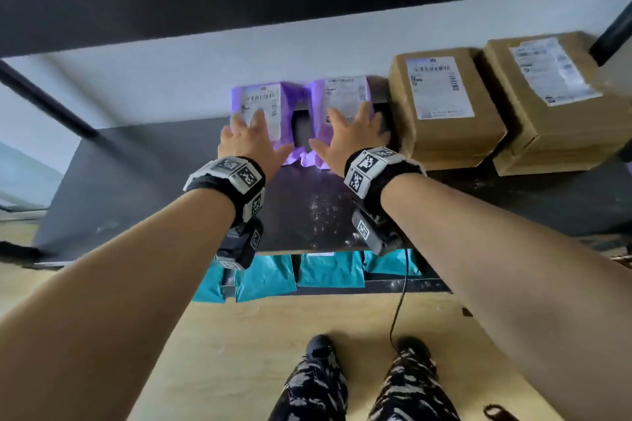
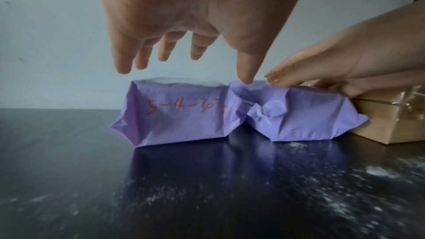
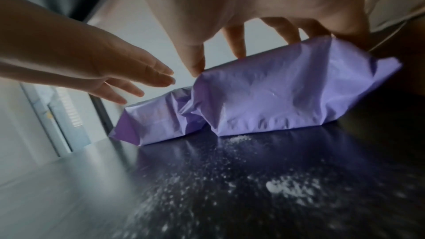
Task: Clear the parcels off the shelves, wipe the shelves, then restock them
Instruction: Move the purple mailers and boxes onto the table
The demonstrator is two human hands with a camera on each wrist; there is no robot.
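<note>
Two crinkled purple parcels [image 1: 260, 113], white-labelled, lie under spread fingers [image 2: 125, 55] gripping nothing.

Pale wall [image 1: 178, 79] behind, wooden floor [image 1: 239, 345] below, black cable [image 1: 398, 304] dangling.

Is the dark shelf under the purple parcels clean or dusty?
Dusty: white powder specks lie scattered on the dark shelf before the purple parcels.

My left hand [image 1: 251, 142] covers the lower part of the white label on the left purple plastic-wrapped parcel [image 1: 260, 104]; its print is too blurred to read. The far-right brown cardboard box [image 1: 550, 96] runs off the head view's edge. The dark shelf board [image 1: 143, 181] hides most of the teal plastic mailers [image 1: 328, 272] below.
</note>
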